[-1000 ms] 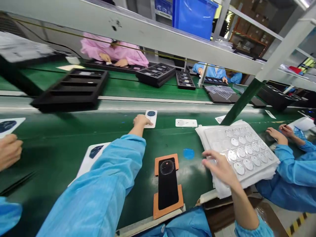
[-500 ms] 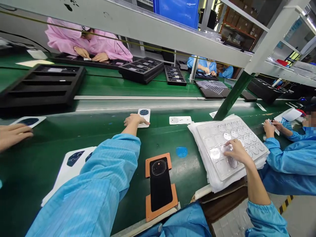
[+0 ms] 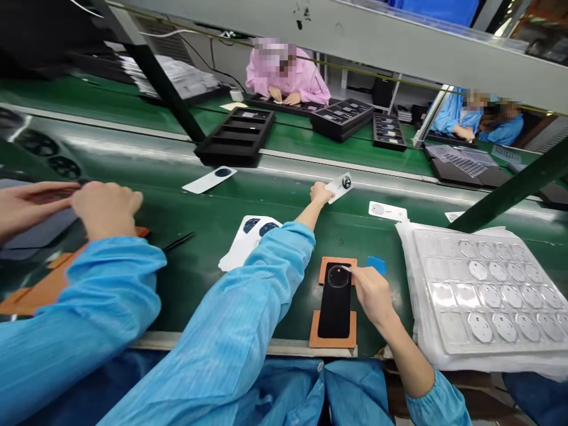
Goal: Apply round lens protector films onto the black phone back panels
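Note:
My left hand (image 3: pixel 320 194), arm stretched far forward, grips the lower end of a white card (image 3: pixel 338 190) that carries a dark round camera-lens piece (image 3: pixel 347 181). My right hand (image 3: pixel 373 293) is pinched at the upper right of a black phone back panel (image 3: pixel 335 307). A thin pale piece (image 3: pixel 346 268) shows at its fingertips, over the panel's round outlined area; its full shape is hidden. The panel lies flat on an orange holder (image 3: pixel 332 343). A clear tray (image 3: pixel 432 322) of round, thin, silvery-edged pieces lies to the right.
White cards with dark lens pieces (image 3: pixel 239 239) lie left of my forearm; another white card (image 3: pixel 208 181) is farther back. A co-worker's hands (image 3: pixel 104 207) work at far left, near black tweezers (image 3: pixel 180 241). A blue film piece (image 3: pixel 377 264) and a slanting green post (image 3: pixel 515 183) are at right.
My right hand has moved from the clear tray to the phone panel. The white card under my left hand is now gripped and tilted. The view has swung left.

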Motion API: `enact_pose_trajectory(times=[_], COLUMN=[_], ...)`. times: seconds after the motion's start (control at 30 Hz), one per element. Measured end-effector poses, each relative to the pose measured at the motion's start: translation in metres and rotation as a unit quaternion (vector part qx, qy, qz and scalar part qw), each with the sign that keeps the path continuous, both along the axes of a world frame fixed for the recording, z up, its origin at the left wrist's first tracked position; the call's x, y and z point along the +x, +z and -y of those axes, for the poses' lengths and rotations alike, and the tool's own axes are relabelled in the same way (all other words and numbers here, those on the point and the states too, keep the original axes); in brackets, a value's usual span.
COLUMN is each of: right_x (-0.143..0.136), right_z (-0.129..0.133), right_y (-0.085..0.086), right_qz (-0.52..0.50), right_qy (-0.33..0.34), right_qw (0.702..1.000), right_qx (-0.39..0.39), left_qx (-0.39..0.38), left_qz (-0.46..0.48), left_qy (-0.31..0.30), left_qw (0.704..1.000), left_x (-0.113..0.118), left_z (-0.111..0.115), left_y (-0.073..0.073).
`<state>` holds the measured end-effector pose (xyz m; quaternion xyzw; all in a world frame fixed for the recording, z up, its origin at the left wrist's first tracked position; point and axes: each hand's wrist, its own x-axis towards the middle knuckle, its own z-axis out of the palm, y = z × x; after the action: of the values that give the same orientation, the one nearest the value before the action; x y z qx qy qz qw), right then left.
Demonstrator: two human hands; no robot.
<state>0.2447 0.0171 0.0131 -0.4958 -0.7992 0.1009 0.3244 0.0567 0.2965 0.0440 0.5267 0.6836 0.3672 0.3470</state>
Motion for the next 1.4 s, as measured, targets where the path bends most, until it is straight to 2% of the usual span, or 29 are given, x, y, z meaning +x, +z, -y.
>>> enact_pose_trajectory(times=[0.1, 0.2, 0.23, 0.3, 0.37, 0.47, 0.67, 0.73, 0.83, 0.93, 1.07, 1.13, 1.27, 1.33, 1.4], right_x=[-0.016, -0.016, -0.016, -0.017, -0.020, -0.026, -0.025, -0.020, -0.011, -0.002, 0.003, 0.000, -0.013, -0.019, -0.025], right_z=[-0.003, 0.002, 0.004, 0.007, 0.010, 0.013, 0.010, 0.007, 0.006, 0.009, 0.016, 0.019, 0.019, 0.017, 0.016], right_y=[-0.024, -0.031, -0.030, -0.027, -0.024, -0.021, -0.017, -0.012, 0.004, 0.026, 0.045, 0.047, 0.039, 0.035, 0.033], right_qz=[0.089, 0.133, 0.138, 0.139, 0.140, 0.155, 0.167, 0.136, 0.019, -0.131, -0.268, -0.272, -0.265, -0.273, -0.240], right_qy=[0.048, 0.067, 0.071, 0.071, 0.061, 0.041, 0.038, 0.057, 0.055, -0.023, -0.116, -0.112, -0.063, -0.051, -0.059], right_qw=[0.993, 0.986, 0.985, 0.985, 0.986, 0.986, 0.985, 0.989, 0.998, 0.991, 0.956, 0.955, 0.954, 0.953, 0.967], right_qx=[0.057, 0.076, 0.075, 0.070, 0.065, 0.055, 0.025, 0.016, -0.005, -0.007, 0.018, -0.024, -0.125, -0.126, -0.065], left_qx=[0.032, 0.075, 0.090, 0.109, 0.108, 0.070, -0.127, -0.123, -0.086, -0.089, -0.085, -0.066, -0.039, -0.024, 0.013], left_qz=[0.081, 0.221, 0.296, 0.443, 0.531, 0.594, 0.648, 0.641, 0.594, 0.575, 0.574, 0.566, 0.521, 0.483, 0.445], left_qy=[0.043, 0.068, 0.072, 0.078, 0.085, 0.086, 0.033, 0.005, -0.032, -0.060, -0.052, -0.034, -0.025, -0.024, -0.007], left_qw=[0.995, 0.970, 0.948, 0.886, 0.836, 0.797, 0.750, 0.758, 0.799, 0.811, 0.813, 0.821, 0.852, 0.875, 0.895], left_x=[-0.015, -0.043, -0.053, -0.071, -0.082, -0.082, -0.047, -0.038, -0.029, -0.018, -0.005, -0.001, 0.003, 0.004, 0.004], left_z=[0.014, 0.042, 0.053, 0.076, 0.097, 0.127, 0.196, 0.218, 0.244, 0.261, 0.272, 0.274, 0.279, 0.281, 0.281], left_y=[0.007, 0.016, 0.020, 0.027, 0.033, 0.035, 0.022, 0.021, 0.020, 0.018, 0.012, 0.009, 0.004, 0.001, -0.002])
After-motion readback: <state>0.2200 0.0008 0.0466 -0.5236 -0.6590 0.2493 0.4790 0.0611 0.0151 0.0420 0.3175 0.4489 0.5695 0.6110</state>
